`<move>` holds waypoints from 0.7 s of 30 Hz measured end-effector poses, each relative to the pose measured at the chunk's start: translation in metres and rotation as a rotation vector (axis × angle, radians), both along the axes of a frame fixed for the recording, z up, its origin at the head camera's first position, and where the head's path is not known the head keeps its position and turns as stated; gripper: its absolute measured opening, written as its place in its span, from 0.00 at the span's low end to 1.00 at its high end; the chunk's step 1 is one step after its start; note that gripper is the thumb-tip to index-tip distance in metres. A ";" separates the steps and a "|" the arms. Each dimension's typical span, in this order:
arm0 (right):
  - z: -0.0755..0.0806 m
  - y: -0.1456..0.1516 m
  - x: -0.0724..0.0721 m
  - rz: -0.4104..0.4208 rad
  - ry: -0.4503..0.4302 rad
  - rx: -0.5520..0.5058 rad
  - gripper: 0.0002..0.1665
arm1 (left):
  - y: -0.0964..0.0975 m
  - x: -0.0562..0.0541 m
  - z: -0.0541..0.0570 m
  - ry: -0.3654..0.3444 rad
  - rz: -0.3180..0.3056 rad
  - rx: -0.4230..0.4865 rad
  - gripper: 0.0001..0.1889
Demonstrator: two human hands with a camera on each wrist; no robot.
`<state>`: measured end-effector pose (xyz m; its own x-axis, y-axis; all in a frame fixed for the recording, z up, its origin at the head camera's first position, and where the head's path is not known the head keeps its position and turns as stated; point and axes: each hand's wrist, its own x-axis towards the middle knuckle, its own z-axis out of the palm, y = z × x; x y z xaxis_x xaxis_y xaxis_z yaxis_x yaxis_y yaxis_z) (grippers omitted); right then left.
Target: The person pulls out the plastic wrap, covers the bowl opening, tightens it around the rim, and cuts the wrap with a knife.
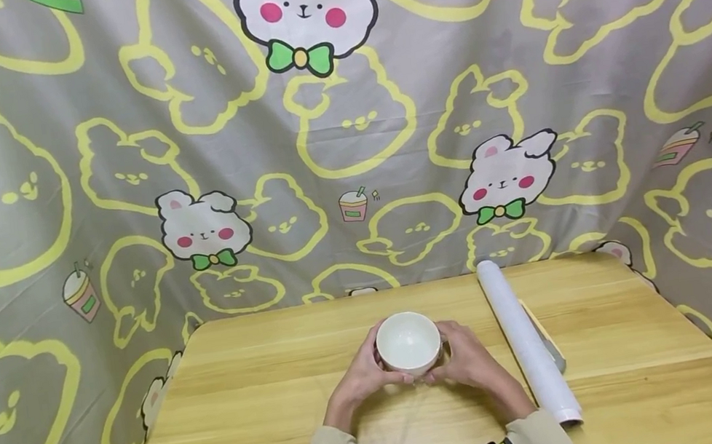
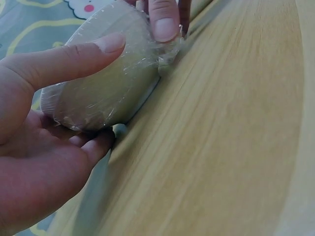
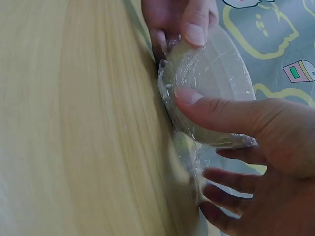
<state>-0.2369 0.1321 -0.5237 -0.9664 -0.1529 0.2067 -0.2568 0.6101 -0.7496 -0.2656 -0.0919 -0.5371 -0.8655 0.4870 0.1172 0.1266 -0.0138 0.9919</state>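
Note:
A white bowl (image 1: 409, 348) stands upright near the middle of the wooden table, between my two hands. Clear cling film (image 2: 115, 83) is stretched over its outer side and crinkles near the base. From the left, my left hand (image 1: 367, 368) holds the bowl, thumb along the near side and fingers curled round and beneath. My right hand (image 1: 467, 357) holds the other side. In the right wrist view its thumb presses the wrapped wall, with the fingers spread beside a loose, bunched bit of film (image 3: 194, 157). The bowl hides some fingertips.
To the right lies a long whitish roll (image 1: 528, 345), slanting from the table's back edge toward the front. Partly hidden behind it is a thin yellow and grey object (image 1: 550, 346). A patterned grey curtain (image 1: 347, 142) hangs behind and beside the wooden table (image 1: 250, 395).

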 end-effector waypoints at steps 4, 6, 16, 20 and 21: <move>-0.002 -0.006 0.001 -0.011 -0.055 -0.081 0.55 | -0.001 0.000 -0.003 0.003 -0.005 0.000 0.58; -0.003 -0.009 0.003 -0.020 -0.072 -0.114 0.55 | -0.002 -0.001 -0.004 0.000 -0.008 -0.004 0.58; -0.012 -0.024 0.005 -0.010 0.005 -0.156 0.54 | -0.011 0.002 -0.005 -0.054 0.002 0.022 0.60; -0.014 -0.028 0.006 -0.029 0.072 -0.127 0.54 | -0.012 0.002 -0.005 -0.065 0.008 0.013 0.59; -0.015 -0.029 0.007 -0.035 0.083 -0.124 0.53 | -0.012 0.001 -0.004 -0.062 0.008 0.013 0.59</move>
